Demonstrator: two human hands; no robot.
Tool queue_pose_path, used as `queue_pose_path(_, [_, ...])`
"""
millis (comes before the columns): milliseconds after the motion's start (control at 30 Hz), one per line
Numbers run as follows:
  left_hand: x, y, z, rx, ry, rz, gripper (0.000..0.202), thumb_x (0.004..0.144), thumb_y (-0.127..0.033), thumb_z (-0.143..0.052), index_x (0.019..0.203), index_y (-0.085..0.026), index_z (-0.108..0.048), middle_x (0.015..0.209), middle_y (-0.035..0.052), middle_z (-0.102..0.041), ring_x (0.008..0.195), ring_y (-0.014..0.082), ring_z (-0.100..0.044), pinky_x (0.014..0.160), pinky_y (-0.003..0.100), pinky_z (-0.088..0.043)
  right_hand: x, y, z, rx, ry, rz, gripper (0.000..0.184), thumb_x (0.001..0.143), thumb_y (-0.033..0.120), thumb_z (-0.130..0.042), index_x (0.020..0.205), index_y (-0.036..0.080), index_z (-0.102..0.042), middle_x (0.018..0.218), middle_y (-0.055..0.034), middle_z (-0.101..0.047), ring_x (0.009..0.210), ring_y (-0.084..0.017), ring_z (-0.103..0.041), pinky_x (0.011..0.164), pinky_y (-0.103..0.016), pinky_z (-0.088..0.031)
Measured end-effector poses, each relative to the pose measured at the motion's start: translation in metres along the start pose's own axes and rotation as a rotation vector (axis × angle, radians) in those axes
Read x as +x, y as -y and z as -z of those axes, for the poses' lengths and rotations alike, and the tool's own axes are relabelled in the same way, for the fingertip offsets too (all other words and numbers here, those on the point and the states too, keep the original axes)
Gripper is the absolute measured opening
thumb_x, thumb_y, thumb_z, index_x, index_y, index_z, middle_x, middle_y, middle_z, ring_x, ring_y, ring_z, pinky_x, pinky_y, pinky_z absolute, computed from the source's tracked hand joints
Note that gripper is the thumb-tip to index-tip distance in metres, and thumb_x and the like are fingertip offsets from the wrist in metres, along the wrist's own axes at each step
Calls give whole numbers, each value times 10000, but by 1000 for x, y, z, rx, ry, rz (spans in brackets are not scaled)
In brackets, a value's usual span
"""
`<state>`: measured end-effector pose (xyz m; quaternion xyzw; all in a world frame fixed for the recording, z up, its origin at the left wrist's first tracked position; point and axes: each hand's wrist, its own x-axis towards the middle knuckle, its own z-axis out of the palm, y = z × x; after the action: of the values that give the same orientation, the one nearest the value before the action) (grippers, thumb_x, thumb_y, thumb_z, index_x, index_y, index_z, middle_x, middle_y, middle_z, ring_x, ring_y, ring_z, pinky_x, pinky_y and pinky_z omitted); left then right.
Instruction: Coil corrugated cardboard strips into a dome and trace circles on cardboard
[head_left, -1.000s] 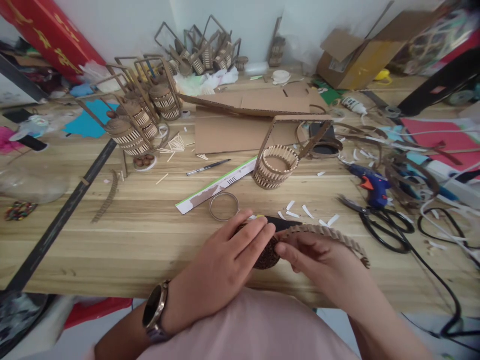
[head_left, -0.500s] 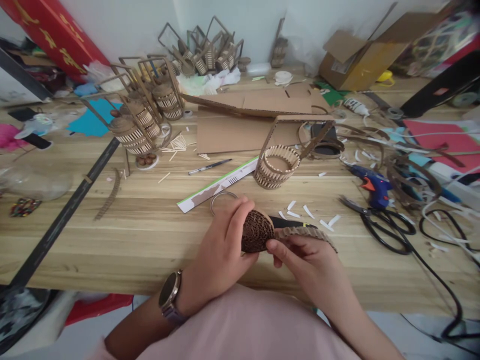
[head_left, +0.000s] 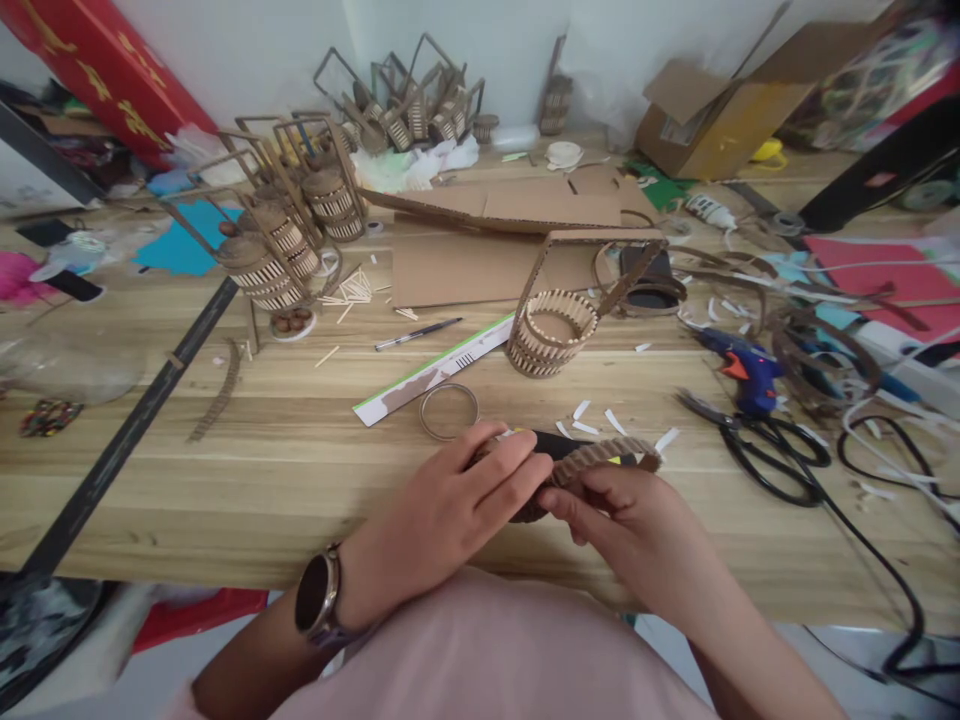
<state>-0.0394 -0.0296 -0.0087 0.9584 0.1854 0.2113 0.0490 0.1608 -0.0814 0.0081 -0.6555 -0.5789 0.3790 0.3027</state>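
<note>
My left hand (head_left: 469, 495), a watch on its wrist, is closed over a rolled disc of corrugated cardboard. Most of this coil (head_left: 529, 512) is hidden under its fingers. From the coil a loose corrugated cardboard strip (head_left: 604, 455) arches to the right. My right hand (head_left: 637, 505) pinches the strip close to where it meets the coil. Behind my hands, partly covered, lies a black and yellow tool (head_left: 559, 443). A thin ring (head_left: 421, 408) rests on the table just beyond my left hand.
A small slatted basket (head_left: 551, 340) with a tall handle stands ahead. To the right lie black-handled scissors (head_left: 787, 455), a blue glue gun (head_left: 757, 380) and cables. White paper scraps (head_left: 616, 421) are scattered nearby. Several finished lidded baskets (head_left: 262, 275) stand at left, cardboard sheets (head_left: 487, 265) behind.
My left hand has swung over the top of the coil, covering the round face that showed before. The strip's free end has lifted and shifted slightly left. The ring is now fully exposed.
</note>
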Motion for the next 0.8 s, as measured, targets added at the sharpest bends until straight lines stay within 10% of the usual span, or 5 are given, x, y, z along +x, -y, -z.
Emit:
queue_pose_path(333, [6, -10, -11, -75, -275, 280, 670, 942, -241, -614, 1473, -20, -271, 1379, 268, -491, 1347, 329, -463, 1091, 482, -482, 0, -2, -15, 236, -56, -176, 456, 754, 582, -596, 457, 238, -548, 446, -20, -569, 441, -146, -489, 445, -272, -386])
queue_pose_path(800, [7, 4, 6, 5, 6, -100, 367, 1005, -94, -421, 1361, -11, -456, 1290, 165, -600, 1203, 291, -554, 1085, 440, -500, 6, -6, 9, 35, 255, -220, 382, 687, 531, -620, 449, 236, -574, 476, -6, -555, 498, -151, -472, 517, -302, -352])
